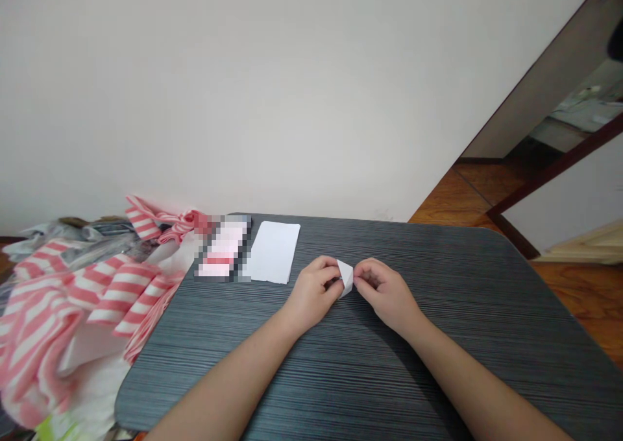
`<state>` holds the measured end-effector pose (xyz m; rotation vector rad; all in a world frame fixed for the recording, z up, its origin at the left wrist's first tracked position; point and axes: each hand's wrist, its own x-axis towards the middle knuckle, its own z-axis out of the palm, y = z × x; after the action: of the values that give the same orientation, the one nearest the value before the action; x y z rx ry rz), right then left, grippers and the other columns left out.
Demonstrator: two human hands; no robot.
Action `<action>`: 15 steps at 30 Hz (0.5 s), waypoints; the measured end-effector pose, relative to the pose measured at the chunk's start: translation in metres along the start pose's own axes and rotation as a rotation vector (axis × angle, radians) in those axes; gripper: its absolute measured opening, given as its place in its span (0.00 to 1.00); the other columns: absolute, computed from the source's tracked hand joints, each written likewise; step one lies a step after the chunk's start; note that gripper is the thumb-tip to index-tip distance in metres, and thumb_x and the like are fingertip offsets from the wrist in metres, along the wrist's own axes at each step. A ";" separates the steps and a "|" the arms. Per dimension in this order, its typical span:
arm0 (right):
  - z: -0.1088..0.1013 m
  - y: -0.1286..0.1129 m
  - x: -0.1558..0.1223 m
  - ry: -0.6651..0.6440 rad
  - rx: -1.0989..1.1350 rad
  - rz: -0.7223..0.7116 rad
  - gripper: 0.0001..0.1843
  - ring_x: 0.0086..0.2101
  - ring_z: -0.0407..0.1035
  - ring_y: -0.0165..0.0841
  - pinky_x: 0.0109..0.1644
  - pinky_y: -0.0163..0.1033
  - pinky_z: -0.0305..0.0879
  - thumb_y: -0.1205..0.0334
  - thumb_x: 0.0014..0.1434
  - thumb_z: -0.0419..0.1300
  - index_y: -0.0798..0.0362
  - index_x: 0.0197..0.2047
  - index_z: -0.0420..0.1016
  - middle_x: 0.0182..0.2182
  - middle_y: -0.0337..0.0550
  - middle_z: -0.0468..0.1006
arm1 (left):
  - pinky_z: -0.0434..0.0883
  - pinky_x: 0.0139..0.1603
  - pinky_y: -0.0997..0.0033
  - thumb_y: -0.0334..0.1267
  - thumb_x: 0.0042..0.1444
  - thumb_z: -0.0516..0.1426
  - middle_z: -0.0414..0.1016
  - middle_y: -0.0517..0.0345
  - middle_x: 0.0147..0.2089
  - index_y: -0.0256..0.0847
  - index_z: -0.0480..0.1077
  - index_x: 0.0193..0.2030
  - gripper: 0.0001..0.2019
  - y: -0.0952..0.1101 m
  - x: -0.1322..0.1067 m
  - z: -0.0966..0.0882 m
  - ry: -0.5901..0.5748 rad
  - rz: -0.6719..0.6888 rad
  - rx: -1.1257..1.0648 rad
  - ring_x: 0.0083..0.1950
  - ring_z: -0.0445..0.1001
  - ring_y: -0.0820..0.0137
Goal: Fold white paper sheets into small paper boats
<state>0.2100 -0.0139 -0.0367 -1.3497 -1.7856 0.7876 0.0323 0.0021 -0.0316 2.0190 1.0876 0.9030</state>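
Spilling down the left side, red-and-white striped cloth (117,292) lay heaped beside the worktop (462,292), with grey and clear wrapping (104,240) behind it. Worktop was dark, grained, round-cornered, its far edge along a pale wall (292,104). Next, far left corner: a pixelated item (221,253), pink and white with a dark edge; couldn't tell what it was. Just right of that, white sheets (273,253) lay flat, edges slightly uneven.

Then the left hand (311,292), in from the near side, fingers pinching the left part of the folded paper (346,277), thumb low, index above. Paper was small, white, creased, angular, between both hands around mid-worktop, right of the sheets. Couldn't tell if it touched the surface. Right hand (387,292) came next: thumb and index pinching the paper's right corner, other fingers curled in. Beyond the worktop, far right: brown wood floor (450,191) and a dark red frame (559,162).
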 end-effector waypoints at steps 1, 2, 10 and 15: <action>0.000 0.000 0.000 0.003 -0.001 0.000 0.05 0.29 0.66 0.31 0.33 0.36 0.62 0.70 0.56 0.55 0.52 0.33 0.70 0.31 0.40 0.71 | 0.64 0.41 0.72 0.31 0.55 0.53 0.69 0.54 0.40 0.40 0.74 0.33 0.08 -0.001 0.000 0.000 0.015 0.000 0.032 0.41 0.68 0.69; 0.000 0.000 0.000 0.005 -0.002 -0.001 0.05 0.29 0.66 0.31 0.33 0.36 0.62 0.70 0.56 0.55 0.52 0.33 0.70 0.31 0.40 0.71 | 0.64 0.40 0.72 0.32 0.55 0.53 0.69 0.55 0.39 0.40 0.74 0.32 0.08 -0.001 0.000 0.000 0.021 -0.004 0.064 0.40 0.67 0.70; -0.002 -0.001 0.000 -0.013 -0.009 -0.022 0.06 0.31 0.67 0.32 0.33 0.36 0.63 0.69 0.56 0.55 0.51 0.32 0.72 0.32 0.41 0.73 | 0.58 0.30 0.75 0.31 0.56 0.49 0.68 0.60 0.26 0.38 0.69 0.28 0.10 0.001 0.000 -0.001 -0.083 -0.073 0.053 0.28 0.64 0.74; -0.002 -0.001 0.000 -0.015 0.000 -0.037 0.06 0.32 0.68 0.33 0.34 0.37 0.63 0.68 0.57 0.55 0.51 0.32 0.73 0.34 0.42 0.73 | 0.58 0.30 0.75 0.30 0.56 0.49 0.69 0.61 0.26 0.38 0.69 0.29 0.09 0.001 0.000 -0.001 -0.082 -0.092 0.019 0.28 0.64 0.73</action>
<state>0.2116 -0.0144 -0.0347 -1.3101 -1.8170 0.7802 0.0318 0.0018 -0.0296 1.9863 1.1382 0.7591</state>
